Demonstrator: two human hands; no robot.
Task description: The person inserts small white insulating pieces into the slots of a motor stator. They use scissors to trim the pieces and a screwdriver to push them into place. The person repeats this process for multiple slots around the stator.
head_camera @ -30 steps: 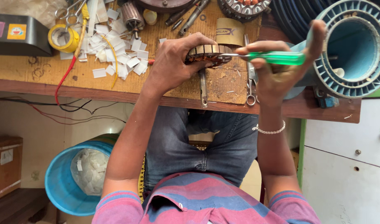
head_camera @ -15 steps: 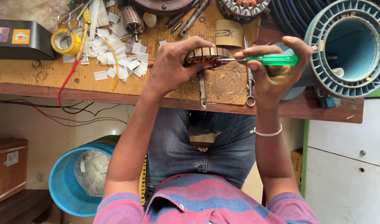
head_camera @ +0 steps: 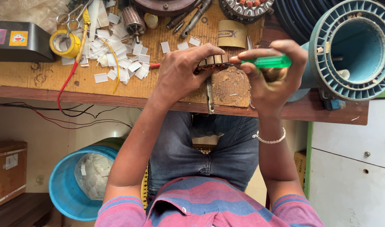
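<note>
The wooden bench (head_camera: 117, 90) runs across the top of the view, and the blue motor housing (head_camera: 352, 46) sits at its 3 o'clock end, round and ribbed, open toward the camera. At 8 o'clock, below the bench, a blue bucket (head_camera: 64, 189) holds white scraps. A black box (head_camera: 18, 42) lies at the 10 o'clock corner, with a roll of yellow tape (head_camera: 64, 43) just beside it and scissors (head_camera: 70, 14) above that. White paper slips (head_camera: 117, 63) are scattered at 11 o'clock, around a small armature (head_camera: 134, 20). A red wire (head_camera: 66, 84) trails from the slips over the bench edge. At 12 o'clock the left hand (head_camera: 180, 73) is curled around a small rotor (head_camera: 213, 62), fingers pressed on its slotted side, holding it just above the bench. The right hand (head_camera: 270, 80) pinches a green-handled screwdriver (head_camera: 266, 62) between thumb and fingers, the handle lying level and its tip end meeting the rotor. A metal tool (head_camera: 209, 94) lies on the bench just under the hands, at 6 o'clock from the rotor.
</note>
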